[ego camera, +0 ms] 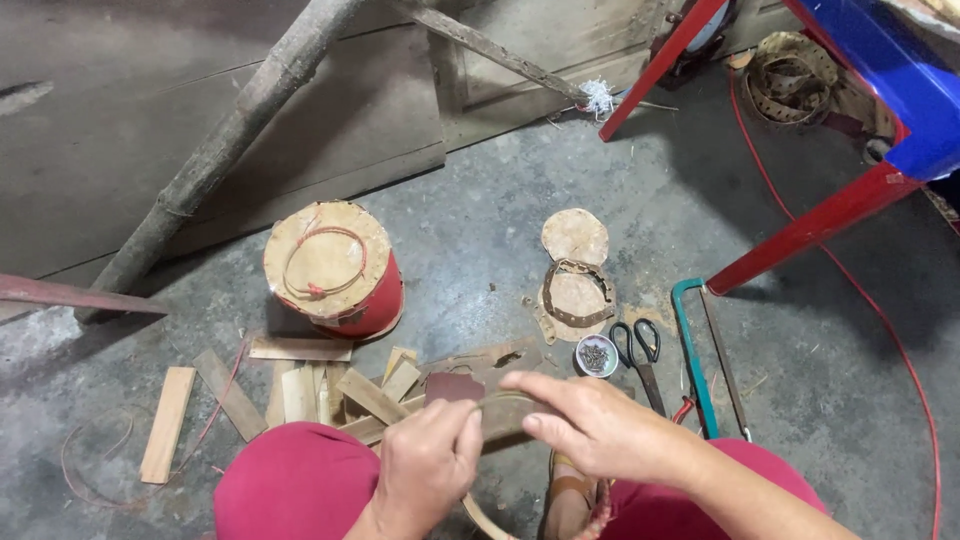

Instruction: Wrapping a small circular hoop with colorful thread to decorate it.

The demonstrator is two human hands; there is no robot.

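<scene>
My left hand (425, 465) and my right hand (590, 425) are together low in the head view, above my knees in dark pink cloth. Both grip a curved brown strip (503, 415), bent like a hoop; its lower end (483, 518) curls down between my knees. The left hand pinches the strip from the left. From the right, the other hand's fingers lie flat over the strip's top. Just behind the hands sits a small dark red piece (452, 387) on a pile of wooden slats (365, 395).
A red drum-shaped container (335, 268) with a wire loop on top stands on the concrete floor. Round brown discs (575, 240), a studded strap (578, 295), a small bowl of nails (597, 356), scissors (640, 350) and a green-framed hacksaw (695, 360) lie to the right. Red metal legs (810, 228) rise at right.
</scene>
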